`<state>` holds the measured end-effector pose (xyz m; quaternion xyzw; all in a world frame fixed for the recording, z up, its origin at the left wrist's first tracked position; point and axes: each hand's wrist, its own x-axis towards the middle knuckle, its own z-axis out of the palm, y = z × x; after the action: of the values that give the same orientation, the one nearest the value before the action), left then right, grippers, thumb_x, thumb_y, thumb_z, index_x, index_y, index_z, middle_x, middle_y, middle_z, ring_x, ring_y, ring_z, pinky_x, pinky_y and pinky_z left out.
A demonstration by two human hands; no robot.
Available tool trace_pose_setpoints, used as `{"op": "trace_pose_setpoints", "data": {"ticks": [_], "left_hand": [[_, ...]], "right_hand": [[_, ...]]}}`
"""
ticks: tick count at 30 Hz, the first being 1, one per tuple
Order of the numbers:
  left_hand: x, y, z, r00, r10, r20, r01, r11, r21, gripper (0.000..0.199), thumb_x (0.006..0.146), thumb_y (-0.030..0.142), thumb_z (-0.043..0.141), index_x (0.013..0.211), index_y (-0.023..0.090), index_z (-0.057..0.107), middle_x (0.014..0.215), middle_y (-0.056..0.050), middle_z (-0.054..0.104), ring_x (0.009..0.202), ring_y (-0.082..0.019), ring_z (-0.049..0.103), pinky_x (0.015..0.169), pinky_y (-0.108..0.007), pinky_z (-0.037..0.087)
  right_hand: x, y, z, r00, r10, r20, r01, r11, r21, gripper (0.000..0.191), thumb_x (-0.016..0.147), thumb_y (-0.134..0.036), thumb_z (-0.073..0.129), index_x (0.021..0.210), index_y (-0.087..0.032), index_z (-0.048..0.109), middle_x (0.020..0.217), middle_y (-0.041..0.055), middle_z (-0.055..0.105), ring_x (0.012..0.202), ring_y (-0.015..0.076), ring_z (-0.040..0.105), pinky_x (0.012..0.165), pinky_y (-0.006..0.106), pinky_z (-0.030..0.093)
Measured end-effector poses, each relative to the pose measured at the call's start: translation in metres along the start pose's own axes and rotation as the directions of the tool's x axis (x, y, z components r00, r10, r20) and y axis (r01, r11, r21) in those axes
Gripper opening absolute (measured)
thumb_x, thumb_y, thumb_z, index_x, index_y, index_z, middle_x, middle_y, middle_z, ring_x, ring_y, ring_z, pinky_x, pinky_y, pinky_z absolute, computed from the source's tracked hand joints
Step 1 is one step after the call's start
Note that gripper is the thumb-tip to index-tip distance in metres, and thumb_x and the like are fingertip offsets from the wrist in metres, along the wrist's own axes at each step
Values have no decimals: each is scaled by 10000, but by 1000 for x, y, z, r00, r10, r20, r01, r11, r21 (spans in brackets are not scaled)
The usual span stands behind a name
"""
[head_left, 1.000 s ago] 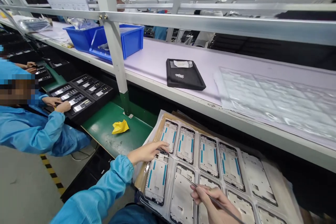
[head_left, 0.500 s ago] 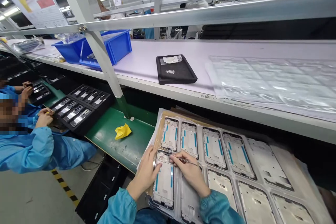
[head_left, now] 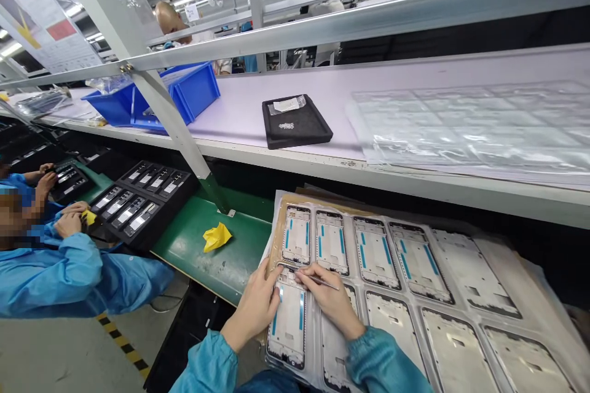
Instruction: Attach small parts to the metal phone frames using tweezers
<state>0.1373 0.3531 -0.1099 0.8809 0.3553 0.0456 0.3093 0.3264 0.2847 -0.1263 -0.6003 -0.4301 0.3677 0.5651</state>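
My left hand (head_left: 255, 304) grips the upper-left end of a metal phone mid-frame (head_left: 288, 325), which lies in a clear plastic tray (head_left: 349, 245). My right hand (head_left: 329, 304) pinches slim steel tweezers (head_left: 320, 280), their tip at that frame's top edge. Several more white-backed frames with blue strips fill the tray's other pockets. A sheet of brown cardboard (head_left: 279, 239) lies under the tray. My hands hide part of the gripped frame's upper end.
To my left, a co-worker's hands (head_left: 67, 224) work over black fixture trays (head_left: 142, 206) on a green shelf (head_left: 207, 273), which holds a yellow cloth (head_left: 216, 237). A lilac belt (head_left: 230, 116) beyond carries a black tray (head_left: 295, 123) and stacked clear trays (head_left: 470, 126). A blue bin (head_left: 193, 95) stands behind a metal rail.
My left hand has moved from the frame's top edge to its upper-left end. My right hand has come up from the lower tray, and the tweezers tip now meets the frame's top edge.
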Motion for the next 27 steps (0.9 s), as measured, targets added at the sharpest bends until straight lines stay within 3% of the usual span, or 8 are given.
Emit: {"op": "trace_pose_setpoints", "data": {"ticks": [5,15,23,27], "left_hand": [[4,9,-4,997,-52,53,43,987,157,610,918,113,434,1522,196,421,1570,-217,314,1420,-372,402,1127,-539,394],[8,20,-5,990,-91,105,47,929,366,627,930,154,455,1547,219,361,1574,-210,340,1403,-357,412,1084,-502,398],[9,19,1,983,-122,136,72,944,323,675,905,156,467,1563,176,319,1608,-244,254,1397,-382,416,1108,-515,372],[7,14,-1,986,-90,142,50,963,264,687,887,146,468,1557,173,323,1609,-238,240,1386,-382,429,1106,-497,391]], "right_hand": [[-1,-1,1,999,-36,-7,35,999,-41,425,868,-561,646,655,-195,613,679,49,660,650,207,615,656,303,486],[-3,4,1,996,-87,8,87,993,-84,329,896,-487,636,727,-204,639,815,68,725,792,240,690,737,310,520],[-3,8,0,996,-93,-16,91,989,-115,386,869,-563,635,718,-210,674,824,96,742,798,268,706,797,364,558],[-1,6,-3,996,-80,25,83,989,-125,371,879,-543,629,727,-209,684,859,91,749,826,271,711,780,348,553]]}}
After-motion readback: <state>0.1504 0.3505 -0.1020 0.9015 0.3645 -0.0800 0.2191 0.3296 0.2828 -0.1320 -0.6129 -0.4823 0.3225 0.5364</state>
